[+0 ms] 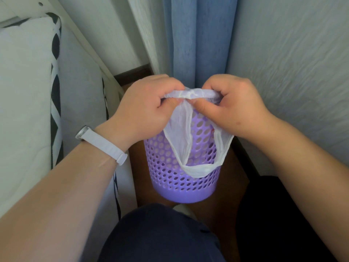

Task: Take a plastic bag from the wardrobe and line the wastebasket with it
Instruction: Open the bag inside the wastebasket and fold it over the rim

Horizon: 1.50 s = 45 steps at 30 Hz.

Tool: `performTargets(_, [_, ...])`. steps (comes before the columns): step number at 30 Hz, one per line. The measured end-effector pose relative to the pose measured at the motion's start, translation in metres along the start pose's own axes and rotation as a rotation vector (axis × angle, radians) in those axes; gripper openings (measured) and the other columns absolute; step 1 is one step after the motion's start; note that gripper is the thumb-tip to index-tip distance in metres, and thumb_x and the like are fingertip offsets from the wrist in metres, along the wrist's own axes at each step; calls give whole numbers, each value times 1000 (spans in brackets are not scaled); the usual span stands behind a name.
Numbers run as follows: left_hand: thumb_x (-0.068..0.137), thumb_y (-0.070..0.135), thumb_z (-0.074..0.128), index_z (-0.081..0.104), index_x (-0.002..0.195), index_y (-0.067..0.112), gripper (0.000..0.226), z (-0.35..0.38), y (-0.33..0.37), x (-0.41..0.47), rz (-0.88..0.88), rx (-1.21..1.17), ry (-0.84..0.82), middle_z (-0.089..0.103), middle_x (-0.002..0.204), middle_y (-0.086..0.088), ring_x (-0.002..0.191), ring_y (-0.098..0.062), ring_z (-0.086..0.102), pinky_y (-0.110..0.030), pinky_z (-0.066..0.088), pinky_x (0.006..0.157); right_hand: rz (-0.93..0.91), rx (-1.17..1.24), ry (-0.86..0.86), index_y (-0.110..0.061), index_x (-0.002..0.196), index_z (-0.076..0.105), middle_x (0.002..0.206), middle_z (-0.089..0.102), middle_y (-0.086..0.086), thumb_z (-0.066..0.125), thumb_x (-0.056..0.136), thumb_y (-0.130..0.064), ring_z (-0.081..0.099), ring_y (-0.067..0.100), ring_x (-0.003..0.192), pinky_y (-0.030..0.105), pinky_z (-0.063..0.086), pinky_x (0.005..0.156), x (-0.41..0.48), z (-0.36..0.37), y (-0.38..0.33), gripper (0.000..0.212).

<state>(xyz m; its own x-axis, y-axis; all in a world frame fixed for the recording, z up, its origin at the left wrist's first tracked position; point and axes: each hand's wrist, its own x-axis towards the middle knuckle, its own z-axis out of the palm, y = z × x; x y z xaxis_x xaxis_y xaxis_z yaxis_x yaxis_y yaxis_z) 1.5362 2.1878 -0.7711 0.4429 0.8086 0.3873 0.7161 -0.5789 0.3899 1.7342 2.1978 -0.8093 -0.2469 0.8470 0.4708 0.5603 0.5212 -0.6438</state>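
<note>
On the far left runs the bed (pixel 24 82), out of play. Moving in, the watch (pixel 102 144) on the left wrist, and then the left hand (pixel 143 108), its fingers (pixel 166 83) curled tight, pinching one end of the bag (pixel 177 135). The bag is thin white film, gathered into a rolled band that runs straight across, side to side, from one fist to the other. Below the band its edge hangs in a wide loop, drooping down over the near side of the basket (pixel 170 176) (whether that loop is hooked over the rim or merely hanging in front of the wall, I can't tell).

On to the right hand (pixel 236 108): same story, fingers (pixel 213 82) curled over, thumb pressing underneath, clamping the other end of the band. The hands sit level and close together, neither nearer than the other.

Here's the key: the basket stands directly beneath both hands, upright on the floor, with its far rim hidden behind them. The band's long axis lies across the basket's mouth. So the move looks like a spread, hands parting left and right, then down, to stretch the bag's mouth around the rim. By my reckoning the lining is under way but not seated.
</note>
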Motion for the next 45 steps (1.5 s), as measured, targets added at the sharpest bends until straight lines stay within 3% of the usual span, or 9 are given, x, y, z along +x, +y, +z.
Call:
performTargets(6, [90, 10, 55, 67, 89, 4, 14, -12, -8, 1, -155, -82, 64, 51, 71, 14, 66, 6, 49, -6, 32, 63, -38, 135, -4, -8, 91, 67, 84, 63, 3, 67, 84, -39, 59, 20, 79, 33, 46, 74, 5, -15, 11, 31])
performTargets(10, [89, 10, 54, 67, 89, 3, 15, -14, -10, -1, -200, -133, 72, 51, 69, 14, 63, 7, 48, -8, 33, 61, -22, 186, 13, -8, 92, 67, 86, 65, 5, 64, 85, -41, 59, 19, 80, 33, 47, 75, 6, -16, 13, 33])
performTargets(16, [90, 10, 54, 67, 88, 7, 14, -9, -8, -3, -171, -140, 48, 52, 72, 15, 66, 8, 49, -7, 33, 62, 72, 103, 50, -9, 71, 55, 66, 52, 4, 65, 83, -39, 44, 14, 61, 30, 34, 55, 1, -9, 17, 33])
performTargets(26, [92, 22, 57, 66, 100, 9, 17, -1, -24, -5, -73, -49, -54, 63, 90, 2, 82, -7, 54, -17, 41, 74, -27, -87, 145, 1, 64, 52, 61, 50, 14, 64, 85, -28, 47, 31, 60, 43, 39, 56, -5, 9, 28, 38])
performTargets(31, [92, 17, 56, 65, 90, 8, 13, 5, -29, -5, -118, -56, -85, 61, 82, -5, 74, -11, 51, -20, 38, 66, -19, -5, 122, -3, 71, 58, 68, 56, 9, 63, 80, -36, 51, 26, 67, 44, 43, 64, -6, 10, 31, 34])
performTargets(36, [91, 19, 53, 66, 90, 5, 19, 5, -35, -4, -150, -37, -40, 64, 87, -11, 84, -24, 60, -32, 45, 74, -9, 120, 6, -7, 104, 62, 102, 57, 7, 66, 80, -39, 55, 23, 97, 35, 44, 90, -4, 7, 44, 40])
performTargets(39, [91, 14, 55, 66, 89, 5, 14, 5, -36, -4, -110, 43, 19, 61, 83, -5, 80, -22, 56, -28, 38, 70, 256, 237, 150, -14, 109, 59, 111, 54, 3, 60, 84, -38, 53, 13, 103, 18, 39, 93, -2, 14, 46, 35])
performTargets(41, [89, 11, 57, 66, 87, 4, 11, 6, -35, -3, -64, 108, 40, 62, 81, -7, 78, -25, 55, -30, 39, 72, 487, 298, 199, -22, 105, 57, 112, 60, 2, 58, 86, -39, 57, 11, 101, 23, 43, 93, 1, 20, 50, 26])
performTargets(45, [82, 5, 60, 67, 86, 5, 8, 17, -31, -5, 49, 257, 36, 65, 82, -11, 80, -33, 60, -45, 43, 76, 847, 683, 106, -7, 105, 64, 103, 72, 8, 56, 90, -40, 69, 19, 94, 34, 58, 80, 2, 24, 59, 36])
